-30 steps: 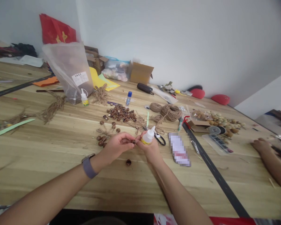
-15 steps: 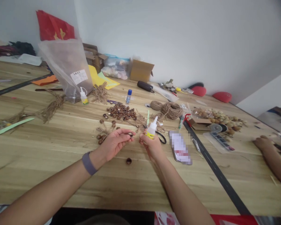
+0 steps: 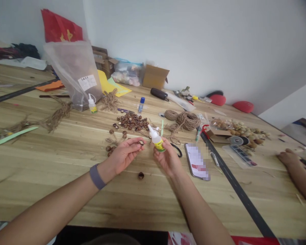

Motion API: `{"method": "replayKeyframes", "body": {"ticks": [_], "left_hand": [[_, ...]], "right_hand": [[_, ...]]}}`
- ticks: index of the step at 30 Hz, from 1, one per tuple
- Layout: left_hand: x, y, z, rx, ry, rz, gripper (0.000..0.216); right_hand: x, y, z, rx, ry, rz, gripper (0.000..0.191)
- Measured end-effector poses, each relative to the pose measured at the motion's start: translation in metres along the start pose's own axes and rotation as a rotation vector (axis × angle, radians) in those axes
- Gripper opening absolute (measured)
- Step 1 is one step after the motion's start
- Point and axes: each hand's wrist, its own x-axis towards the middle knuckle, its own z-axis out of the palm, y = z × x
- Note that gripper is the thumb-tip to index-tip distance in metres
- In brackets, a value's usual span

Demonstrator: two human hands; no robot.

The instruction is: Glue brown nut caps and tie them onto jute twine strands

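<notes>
Between thumb and fingers, my left hand (image 3: pixel 126 153) pinches a small brown nutshell piece (image 3: pixel 141 143). My right hand (image 3: pixel 168 158) is wrapped round a white glue bottle (image 3: pixel 156 140) with a yellow-green label; its nozzle tilts up and left, apart from the shell, and its cap hangs open at the side. Just beyond my hands lies a heap of brown nutshells (image 3: pixel 134 121). One lone shell (image 3: pixel 141 175) rests on the table nearer to me. Black-handled scissors (image 3: pixel 177 150) are partly hidden behind my right hand.
A phone (image 3: pixel 197 161) lies right of my right hand. Twine rolls (image 3: pixel 188 120), a glue stick (image 3: pixel 141 105) and a second glue bottle (image 3: pixel 92 104) stand farther back. A large translucent bag (image 3: pixel 73 75) is at back left. Another person's hand (image 3: pixel 288 157) rests at the far right.
My right hand has tipped the glue bottle leftward, so its nozzle now leans toward my left hand. The left hand keeps its pinch on the shell, slightly turned.
</notes>
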Motion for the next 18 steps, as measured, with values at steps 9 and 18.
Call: {"method": "replayKeyframes", "body": {"ticks": [9,18], "left_hand": [[0.0,-0.002,-0.002,0.007,-0.009,-0.032,0.018],[-0.003,-0.006,0.0,0.019,-0.062,-0.096,0.019]], "right_hand": [[0.0,-0.013,-0.008,0.134,0.053,-0.159,0.045],[-0.002,-0.015,-0.008,0.122,0.055,-0.107,0.043]]}}
